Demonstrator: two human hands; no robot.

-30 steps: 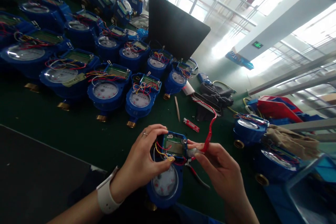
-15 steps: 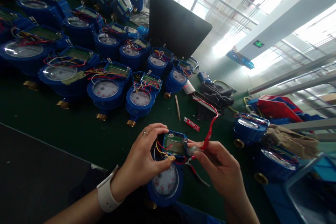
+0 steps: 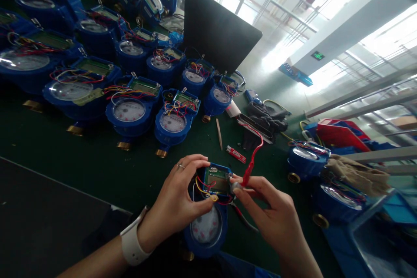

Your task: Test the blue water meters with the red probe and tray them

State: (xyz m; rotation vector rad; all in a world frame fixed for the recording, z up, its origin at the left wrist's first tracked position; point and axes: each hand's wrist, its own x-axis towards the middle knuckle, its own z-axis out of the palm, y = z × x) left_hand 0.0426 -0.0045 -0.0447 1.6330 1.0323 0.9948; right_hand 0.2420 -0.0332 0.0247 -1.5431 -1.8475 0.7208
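Note:
A blue water meter (image 3: 206, 228) with a round dial lies in front of me, its top housing holding a green circuit board with a grey display (image 3: 217, 183). My left hand (image 3: 177, 197) grips that housing, thumb near the yellow wire loop and fingers over the far edge. In my right hand (image 3: 272, 210) a small greyish rounded piece (image 3: 235, 186) is pinched against the housing's right side. A twisted red cable (image 3: 252, 160) runs from this piece towards the back. Beneath my right fingers, red-and-black handles of a hand tool (image 3: 245, 218) lie partly hidden.
Several blue water meters (image 3: 172, 121) with loose wires stand to the left and behind. A red marked battery-like cylinder (image 3: 236, 154) and a thin wooden stick (image 3: 219, 134) lie ahead. A dark panel (image 3: 218, 30) rises behind. More meters (image 3: 306, 160) stand at right, beside a blue bin (image 3: 374, 234).
My right hand has shifted slightly left with the grey piece, closer to the housing, and the red cable has swung left with it. The left hand keeps its grip.

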